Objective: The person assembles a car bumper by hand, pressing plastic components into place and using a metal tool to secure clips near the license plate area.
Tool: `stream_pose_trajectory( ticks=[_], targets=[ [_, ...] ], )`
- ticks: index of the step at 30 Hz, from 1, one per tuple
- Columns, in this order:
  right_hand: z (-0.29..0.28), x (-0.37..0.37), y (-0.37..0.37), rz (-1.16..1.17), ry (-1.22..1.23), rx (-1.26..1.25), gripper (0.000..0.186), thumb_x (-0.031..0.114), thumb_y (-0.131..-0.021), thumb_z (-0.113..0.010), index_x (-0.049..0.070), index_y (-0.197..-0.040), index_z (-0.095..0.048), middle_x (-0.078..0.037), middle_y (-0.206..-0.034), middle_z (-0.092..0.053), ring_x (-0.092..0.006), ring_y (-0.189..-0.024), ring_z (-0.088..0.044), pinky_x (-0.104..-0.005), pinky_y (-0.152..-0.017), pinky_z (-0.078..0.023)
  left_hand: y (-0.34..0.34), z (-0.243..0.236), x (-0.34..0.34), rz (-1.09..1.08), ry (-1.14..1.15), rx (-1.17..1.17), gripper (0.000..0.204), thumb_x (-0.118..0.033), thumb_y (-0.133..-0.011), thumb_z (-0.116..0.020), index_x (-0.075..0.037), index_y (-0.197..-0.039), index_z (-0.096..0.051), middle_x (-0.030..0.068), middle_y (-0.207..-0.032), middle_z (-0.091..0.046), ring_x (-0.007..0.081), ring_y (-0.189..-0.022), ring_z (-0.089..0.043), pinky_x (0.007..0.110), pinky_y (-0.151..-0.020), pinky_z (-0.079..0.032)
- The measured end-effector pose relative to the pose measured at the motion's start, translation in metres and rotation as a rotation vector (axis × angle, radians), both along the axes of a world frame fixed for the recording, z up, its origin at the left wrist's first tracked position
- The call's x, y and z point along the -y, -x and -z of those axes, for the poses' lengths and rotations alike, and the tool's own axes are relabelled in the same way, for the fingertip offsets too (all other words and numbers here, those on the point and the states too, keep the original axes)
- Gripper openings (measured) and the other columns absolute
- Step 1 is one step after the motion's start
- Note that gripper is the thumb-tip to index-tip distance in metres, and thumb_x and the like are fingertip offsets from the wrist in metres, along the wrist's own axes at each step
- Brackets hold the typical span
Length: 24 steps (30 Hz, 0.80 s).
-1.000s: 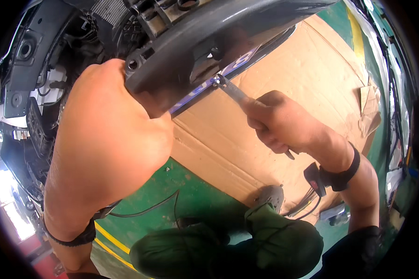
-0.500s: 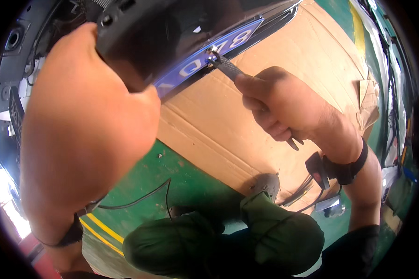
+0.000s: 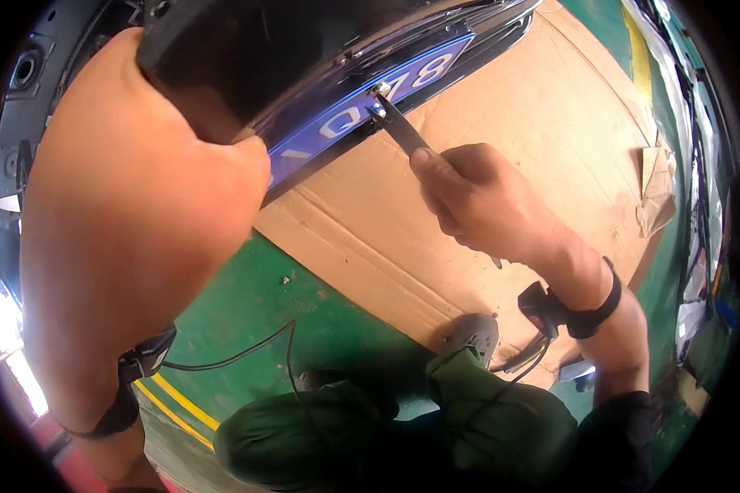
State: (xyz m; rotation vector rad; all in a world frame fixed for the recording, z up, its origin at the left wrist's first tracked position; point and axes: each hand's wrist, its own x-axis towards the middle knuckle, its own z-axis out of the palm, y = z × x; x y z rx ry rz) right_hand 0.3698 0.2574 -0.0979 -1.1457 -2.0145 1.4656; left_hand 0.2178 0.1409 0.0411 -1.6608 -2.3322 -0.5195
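Note:
My right hand is closed round a dark, flat open-ended wrench, its thumb lying along the shaft. The forked tip sits at a shiny metal fastener on a blue licence plate with pale characters. The plate is fixed along the lower edge of a glossy black car panel. My left hand is close to the camera against the panel's left end. Its thumb side shows at the edge of the panel, while the fingers are hidden behind it.
Under the car part lies a large sheet of brown cardboard on a green floor. A black cable runs from the device on my left wrist. Another device is strapped to my right wrist. My shoe rests on the cardboard.
My right hand has rolled over, so its back now faces up and the wrench's rear end is mostly hidden. The forked tip stays by the fastener. My left hand has shifted slightly left.

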Motion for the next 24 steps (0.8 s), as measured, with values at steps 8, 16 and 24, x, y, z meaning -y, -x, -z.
stream_pose_trajectory(
  ticks=[8, 16, 24],
  targets=[
    [0.013, 0.007, 0.028, 0.178, -0.572, 0.04, 0.035, 0.025, -0.099, -0.054, 0.001, -0.075, -0.063, -0.016, -0.061, -0.06, -0.036, -0.057, -0.059, -0.0416, -0.056, -0.047, 0.006, 0.006, -0.015, -0.101, 0.003, 0.109, 0.039, -0.006, -0.078, -0.073, 0.003, -0.114, -0.06, 0.0136, -0.094, -0.071, 0.0178, -0.076, -0.069, 0.033, -0.074, -0.057],
    [0.013, 0.007, 0.014, 0.132, -0.147, 0.061, 0.039, 0.028, -0.102, -0.054, -0.001, -0.077, -0.06, -0.007, -0.055, -0.051, -0.0213, -0.05, -0.057, -0.0368, -0.05, -0.045, -0.009, 0.034, 0.006, -0.154, -0.067, -0.085, 0.041, -0.011, -0.08, -0.074, 0.001, -0.116, -0.061, 0.0156, -0.097, -0.072, 0.0202, -0.078, -0.072, 0.034, -0.074, -0.058],
    [-0.014, 0.025, 0.029, 0.062, 0.026, -0.01, 0.038, 0.031, -0.101, -0.051, -0.003, -0.085, -0.061, -0.008, -0.056, -0.05, -0.0191, -0.046, -0.053, -0.0331, -0.044, -0.042, 0.011, 0.024, 0.026, 0.021, -0.066, -0.203, 0.034, -0.011, -0.08, -0.07, 0.001, -0.111, -0.063, 0.0172, -0.094, -0.071, 0.0273, -0.082, -0.07, 0.037, -0.079, -0.055]
  ],
)
